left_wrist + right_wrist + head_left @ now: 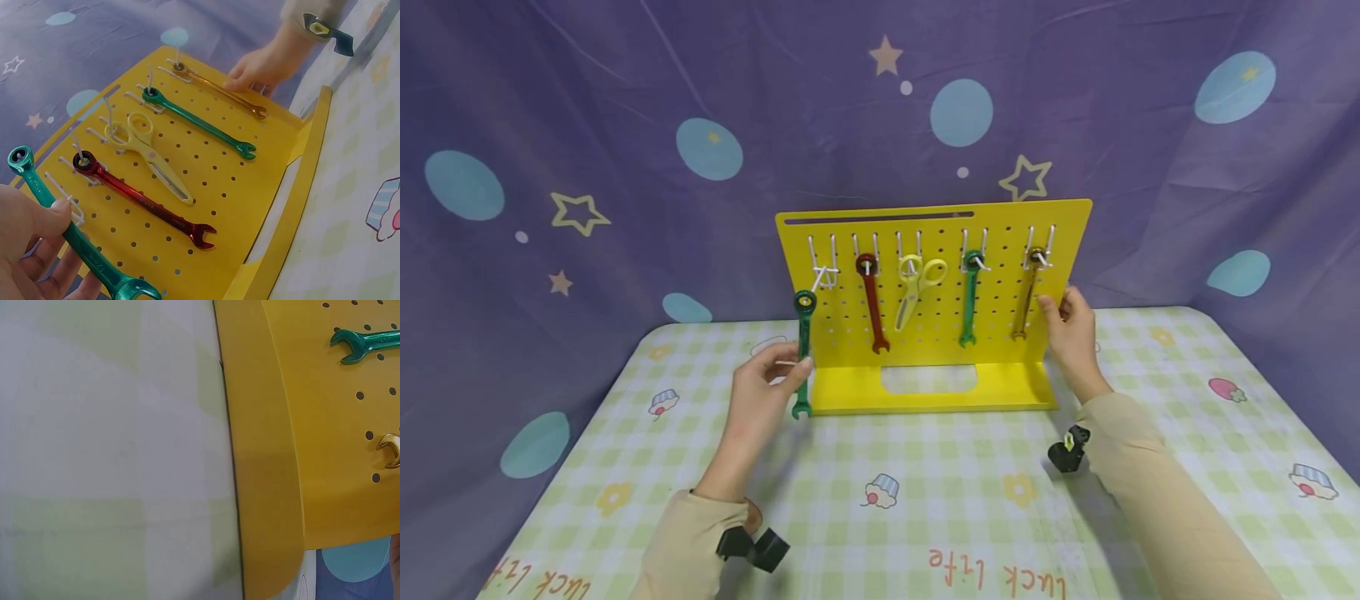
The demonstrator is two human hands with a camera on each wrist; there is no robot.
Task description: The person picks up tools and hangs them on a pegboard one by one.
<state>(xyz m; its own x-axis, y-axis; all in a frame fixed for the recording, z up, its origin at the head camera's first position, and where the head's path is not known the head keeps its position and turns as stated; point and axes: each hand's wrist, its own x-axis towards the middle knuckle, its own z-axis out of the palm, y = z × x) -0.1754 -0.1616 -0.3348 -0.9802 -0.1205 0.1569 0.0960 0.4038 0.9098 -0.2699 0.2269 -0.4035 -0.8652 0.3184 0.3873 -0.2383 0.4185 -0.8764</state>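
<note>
My left hand (pixel 767 379) pinches a green wrench (pixel 87 247) between thumb and fingers, ring end up, in front of the left side of a yellow pegboard (pixel 850 333). The wrench's ring is close to the leftmost white hook (pixel 826 275); whether they touch I cannot tell. My right hand (pixel 1071 329) grips the board's right edge, thumb on the front and the other fingers partly hidden behind. From the other hooks hang a red wrench (pixel 147 203), yellow scissors (pixel 150 153), a second green wrench (pixel 200 123) and a gold wrench (pixel 219 89).
The pegboard's base (pixel 936 402) stands on a table with a green checked cloth (pixel 955 467). Behind it hangs a purple curtain (pixel 850 125) with stars and blue shapes. Black camera mounts (pixel 752 548) are on both wrists.
</note>
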